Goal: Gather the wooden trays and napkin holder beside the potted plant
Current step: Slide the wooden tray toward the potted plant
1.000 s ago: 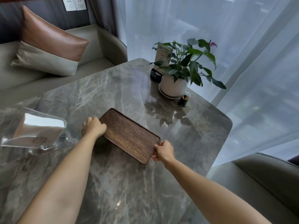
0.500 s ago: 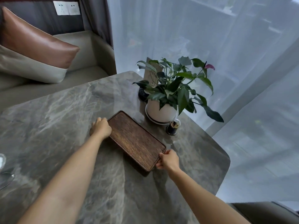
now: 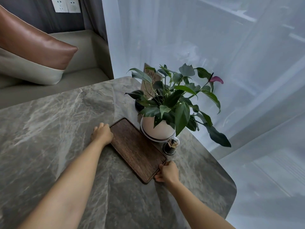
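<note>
A dark wooden tray lies flat on the marble table, its long side right against the white pot of the potted plant. My left hand grips the tray's far left end. My right hand grips its near right corner. The napkin holder is out of view.
A small dark toothpick jar stands just right of the tray, beside the pot. A paper sign on a black base rises behind the plant. A sofa with a brown and grey cushion lies left; sheer curtains hang past the table's right edge.
Both hands have slid the tray away from me toward the plant until it sits against the pot. The napkin holder at the left has dropped out of view.
</note>
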Demonstrator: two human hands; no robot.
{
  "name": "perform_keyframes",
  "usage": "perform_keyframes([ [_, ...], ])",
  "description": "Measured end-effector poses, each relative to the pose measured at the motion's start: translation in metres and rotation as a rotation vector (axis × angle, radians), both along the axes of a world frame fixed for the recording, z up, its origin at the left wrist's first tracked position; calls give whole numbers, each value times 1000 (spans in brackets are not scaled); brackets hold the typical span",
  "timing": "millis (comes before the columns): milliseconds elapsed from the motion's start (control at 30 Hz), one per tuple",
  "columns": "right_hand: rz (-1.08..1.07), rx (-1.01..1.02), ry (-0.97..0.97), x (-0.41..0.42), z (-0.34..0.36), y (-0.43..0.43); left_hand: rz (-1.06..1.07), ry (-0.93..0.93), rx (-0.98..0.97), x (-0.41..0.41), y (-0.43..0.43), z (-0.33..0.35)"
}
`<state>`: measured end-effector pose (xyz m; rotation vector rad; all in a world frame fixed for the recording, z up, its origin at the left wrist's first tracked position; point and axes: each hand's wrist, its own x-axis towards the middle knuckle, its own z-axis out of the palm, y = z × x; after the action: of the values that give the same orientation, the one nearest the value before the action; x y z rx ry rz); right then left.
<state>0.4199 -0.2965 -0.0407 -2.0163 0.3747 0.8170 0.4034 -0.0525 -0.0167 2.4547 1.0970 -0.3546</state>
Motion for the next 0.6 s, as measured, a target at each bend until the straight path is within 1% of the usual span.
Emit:
perform_keyframes([
  [333, 1, 36, 69, 4, -4, 0, -17, 19, 19, 17, 0, -3],
  [600, 76, 42, 155, 9, 0, 2, -49, 68, 44, 23, 0, -5],
])
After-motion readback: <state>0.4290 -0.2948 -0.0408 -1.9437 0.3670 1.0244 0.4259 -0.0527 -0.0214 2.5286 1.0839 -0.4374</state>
